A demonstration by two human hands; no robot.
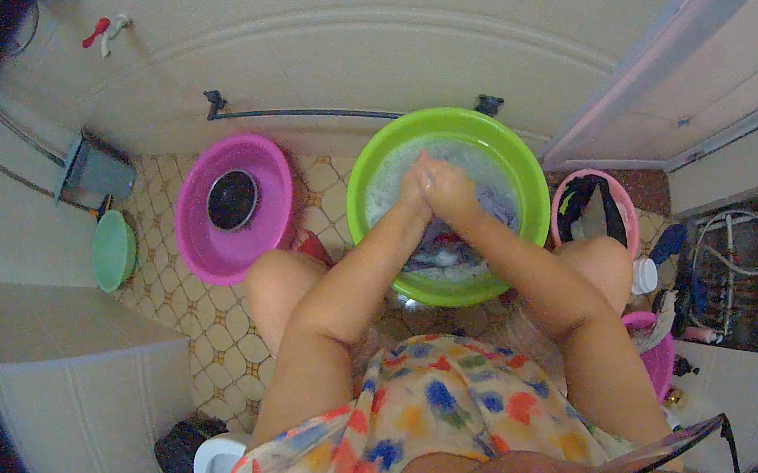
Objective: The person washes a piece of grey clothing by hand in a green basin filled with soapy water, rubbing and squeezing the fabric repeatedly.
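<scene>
Over a bright green basin (538, 215), my left hand (413, 185) and my right hand (451, 187) press together. Their fingers meet near the basin's middle, and whatever may be between the palms is hidden. Cloudy water with white suds (383, 186) fills the basin. Dark, wet cloth (436, 258) lies in that water below my wrists, with a patch of red showing. The basin stands on the tiled floor (223, 357) between my knees.
To the left, a pink basin (277, 171) holds a dark round bowl (233, 200). A mint-green basin (114, 250) leans by the wall. On the right are a pink tub (626, 204) with black cloth (611, 213) and a white-capped container (643, 275). A dark pipe (312, 111) runs along the wall.
</scene>
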